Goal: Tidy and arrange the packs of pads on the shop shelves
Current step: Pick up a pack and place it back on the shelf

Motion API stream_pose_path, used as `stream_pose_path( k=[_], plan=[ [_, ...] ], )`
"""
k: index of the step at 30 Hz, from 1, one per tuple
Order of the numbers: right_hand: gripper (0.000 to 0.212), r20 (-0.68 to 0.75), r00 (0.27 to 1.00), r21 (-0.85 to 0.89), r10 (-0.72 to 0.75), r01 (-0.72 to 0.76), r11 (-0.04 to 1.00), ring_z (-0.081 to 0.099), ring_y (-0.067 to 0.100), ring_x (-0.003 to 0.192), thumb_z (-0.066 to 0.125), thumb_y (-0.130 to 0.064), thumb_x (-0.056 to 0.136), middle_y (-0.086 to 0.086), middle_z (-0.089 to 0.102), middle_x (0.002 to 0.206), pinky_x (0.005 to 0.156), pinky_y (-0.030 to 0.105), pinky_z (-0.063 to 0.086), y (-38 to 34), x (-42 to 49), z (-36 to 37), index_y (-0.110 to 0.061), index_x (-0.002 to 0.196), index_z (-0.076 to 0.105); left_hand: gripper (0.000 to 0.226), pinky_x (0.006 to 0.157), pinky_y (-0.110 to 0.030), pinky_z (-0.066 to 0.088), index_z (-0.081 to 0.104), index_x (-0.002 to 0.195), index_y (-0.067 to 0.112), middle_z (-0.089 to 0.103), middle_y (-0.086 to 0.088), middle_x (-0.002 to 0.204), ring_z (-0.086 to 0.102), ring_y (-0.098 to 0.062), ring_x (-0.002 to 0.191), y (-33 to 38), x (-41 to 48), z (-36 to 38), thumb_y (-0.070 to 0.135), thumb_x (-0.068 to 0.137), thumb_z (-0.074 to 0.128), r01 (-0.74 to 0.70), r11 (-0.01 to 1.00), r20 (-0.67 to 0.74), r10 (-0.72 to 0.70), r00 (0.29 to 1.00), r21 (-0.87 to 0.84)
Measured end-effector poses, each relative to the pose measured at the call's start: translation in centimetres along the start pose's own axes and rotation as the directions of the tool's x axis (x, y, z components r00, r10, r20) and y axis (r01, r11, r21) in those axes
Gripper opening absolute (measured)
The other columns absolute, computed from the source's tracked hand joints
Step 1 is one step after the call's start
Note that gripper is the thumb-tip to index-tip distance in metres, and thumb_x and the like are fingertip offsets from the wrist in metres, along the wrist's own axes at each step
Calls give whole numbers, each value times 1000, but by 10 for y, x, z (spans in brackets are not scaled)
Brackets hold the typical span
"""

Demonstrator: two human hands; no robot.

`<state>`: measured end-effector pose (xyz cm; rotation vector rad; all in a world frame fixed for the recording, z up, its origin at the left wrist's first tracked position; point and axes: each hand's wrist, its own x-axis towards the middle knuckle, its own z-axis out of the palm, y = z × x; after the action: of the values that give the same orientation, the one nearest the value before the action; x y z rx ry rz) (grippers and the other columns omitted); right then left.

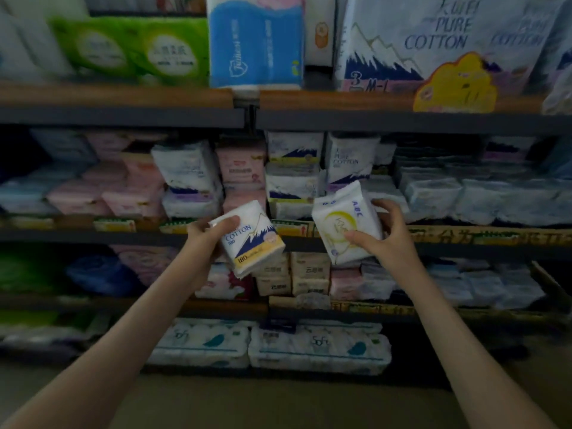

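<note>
My left hand grips a white pack with a blue mountain print and a yellow band, tilted, in front of the middle shelf's edge. My right hand holds a white pack with a pale yellow circle, thumb on its front and fingers round its right side. Both packs hang in the air just in front of the middle shelf, a short gap between them. Behind them stand stacked white mountain-print packs and pink packs.
The top shelf carries green tissue packs, a blue pack and large "Pure Cotton" packs. Lower shelves hold beige packs, pink packs and white rolls. Yellow price labels line the shelf edges. Floor lies below.
</note>
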<state>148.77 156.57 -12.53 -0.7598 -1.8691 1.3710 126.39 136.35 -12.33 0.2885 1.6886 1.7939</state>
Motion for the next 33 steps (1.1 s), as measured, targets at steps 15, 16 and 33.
stream_pose_path(
  k=[15, 16, 33],
  plan=[
    [68, 299, 954, 33, -16, 6, 999, 55, -10, 91, 83, -23, 71, -26, 48, 110, 64, 14, 50, -35, -9, 182, -35, 123, 41, 61, 79, -46, 53, 32, 129, 20, 58, -11, 113, 63, -28, 94, 2, -30, -184, 28, 82, 71, -88, 995, -367, 64, 928, -48],
    [68, 316, 949, 23, -15, 8, 1000, 55, -7, 93, 83, -24, 70, -25, 49, 110, 66, 16, 50, -37, -11, 200, -35, 123, 42, 62, 72, -42, 53, 32, 130, 18, 59, -10, 110, 63, -26, 88, 4, -30, -201, 27, 83, 70, -90, 995, -368, 70, 927, -37],
    [66, 587, 797, 80, 146, -237, 968, 60, 7, 101, 78, -29, 75, -10, 53, 119, 79, 27, 55, -68, -58, 523, -31, 127, 38, 89, 65, -39, 56, 37, 136, 10, 60, -18, 123, 67, -31, 96, 28, 12, -474, 43, 67, 82, 94, 967, -241, -151, 959, -235]
  ],
)
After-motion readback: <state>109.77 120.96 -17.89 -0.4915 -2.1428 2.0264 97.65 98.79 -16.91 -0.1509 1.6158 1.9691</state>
